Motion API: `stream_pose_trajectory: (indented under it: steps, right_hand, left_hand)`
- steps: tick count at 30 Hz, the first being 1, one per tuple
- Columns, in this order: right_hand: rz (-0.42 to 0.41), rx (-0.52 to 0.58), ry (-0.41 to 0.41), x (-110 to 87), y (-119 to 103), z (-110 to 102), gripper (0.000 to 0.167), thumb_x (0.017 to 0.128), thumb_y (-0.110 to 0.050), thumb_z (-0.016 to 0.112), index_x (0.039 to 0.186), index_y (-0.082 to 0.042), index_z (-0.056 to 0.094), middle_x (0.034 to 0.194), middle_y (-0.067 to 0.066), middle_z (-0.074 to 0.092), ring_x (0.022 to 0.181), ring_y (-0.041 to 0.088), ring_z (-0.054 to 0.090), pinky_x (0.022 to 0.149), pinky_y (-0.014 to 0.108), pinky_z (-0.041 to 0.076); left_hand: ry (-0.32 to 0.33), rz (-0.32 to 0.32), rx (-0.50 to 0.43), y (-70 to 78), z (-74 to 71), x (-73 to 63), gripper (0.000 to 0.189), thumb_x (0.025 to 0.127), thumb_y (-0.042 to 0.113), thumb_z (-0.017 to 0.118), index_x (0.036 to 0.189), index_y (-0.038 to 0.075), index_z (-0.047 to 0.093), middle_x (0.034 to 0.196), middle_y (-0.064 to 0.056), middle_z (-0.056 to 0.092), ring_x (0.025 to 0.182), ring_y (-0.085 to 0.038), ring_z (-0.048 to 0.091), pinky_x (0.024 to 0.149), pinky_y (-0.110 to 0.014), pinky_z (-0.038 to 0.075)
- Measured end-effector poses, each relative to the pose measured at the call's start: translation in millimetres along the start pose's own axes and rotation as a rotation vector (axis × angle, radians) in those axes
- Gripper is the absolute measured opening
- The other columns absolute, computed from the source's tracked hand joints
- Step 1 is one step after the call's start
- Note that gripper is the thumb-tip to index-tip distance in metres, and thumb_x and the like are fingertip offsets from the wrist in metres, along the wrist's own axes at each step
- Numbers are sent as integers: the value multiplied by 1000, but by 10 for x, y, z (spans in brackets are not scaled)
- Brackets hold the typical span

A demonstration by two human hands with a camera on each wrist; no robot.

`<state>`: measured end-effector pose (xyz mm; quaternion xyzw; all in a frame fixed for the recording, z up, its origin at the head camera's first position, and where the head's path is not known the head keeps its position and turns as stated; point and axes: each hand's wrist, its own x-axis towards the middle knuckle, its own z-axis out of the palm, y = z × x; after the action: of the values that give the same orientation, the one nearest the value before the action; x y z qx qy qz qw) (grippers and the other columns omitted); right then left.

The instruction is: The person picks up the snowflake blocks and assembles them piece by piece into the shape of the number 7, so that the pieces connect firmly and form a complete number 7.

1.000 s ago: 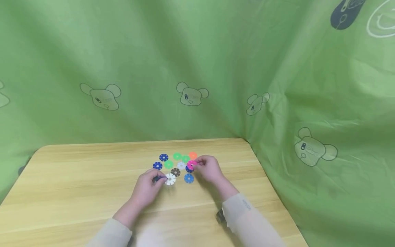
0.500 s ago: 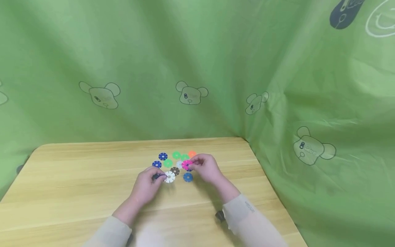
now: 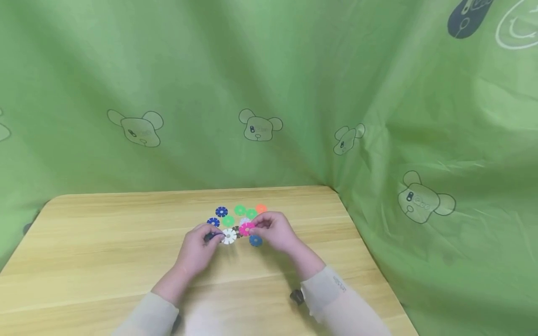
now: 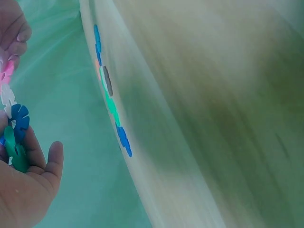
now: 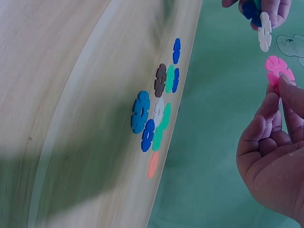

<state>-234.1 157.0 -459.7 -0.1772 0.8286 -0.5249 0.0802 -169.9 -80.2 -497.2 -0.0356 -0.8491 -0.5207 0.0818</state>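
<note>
Notched plastic discs, the interlocking toy kind, are in both hands. My left hand [image 3: 194,249] grips a small joined group above the table. In the left wrist view that group shows a green disc [image 4: 17,156], a blue disc [image 4: 20,119] and a white disc [image 4: 7,95] at its free end. Between thumb and fingers, my right hand [image 3: 277,232] pinches a pink disc [image 5: 274,67] by its edge. The pink and white discs are close together, edge towards edge, with a narrow gap between them in the right wrist view.
Loose discs lie flat on the wooden table [image 3: 105,261] beyond the hands: dark blue [image 3: 221,212], green [image 3: 228,220], orange [image 3: 261,208], lighter blue [image 3: 255,241], brown [image 5: 160,80] and white [image 5: 158,110]. A green curtain [image 3: 201,154] hangs behind and right of the table.
My right hand has brought the pink disc leftward, towards the white disc. My left hand keeps its grip on the joined discs and has barely moved.
</note>
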Motion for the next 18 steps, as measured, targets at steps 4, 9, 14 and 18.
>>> stream_pose_trajectory:
  steps: [4,9,14,18]
  right_hand:
    - [-7,16,-7,-13,-19,29,14,86,6,81,99,4,75,89,10,73,78,14,66,68,23,60]
    - [-14,29,-12,-32,-5,55,12,87,7,80,98,6,74,89,15,73,77,14,65,66,24,59]
    - [-8,37,-13,-40,-10,86,13,87,7,80,98,5,75,89,14,74,75,14,65,65,23,59]
    - [-12,25,-14,-37,2,109,12,87,6,81,96,3,75,85,8,73,73,13,64,64,21,57]
  left_hand:
    - [5,-5,-4,19,-11,6,5,99,13,75,102,10,74,102,-2,71,100,-23,68,92,-42,61]
    - [6,-9,-7,27,-6,6,4,98,12,76,101,10,74,102,-2,71,100,-23,68,92,-43,61]
    - [14,-4,-18,32,7,10,5,97,12,77,101,9,74,101,-4,71,99,-24,68,92,-44,61]
    - [11,4,-24,44,14,8,5,97,11,77,100,9,74,100,-3,71,96,-22,68,89,-42,61]
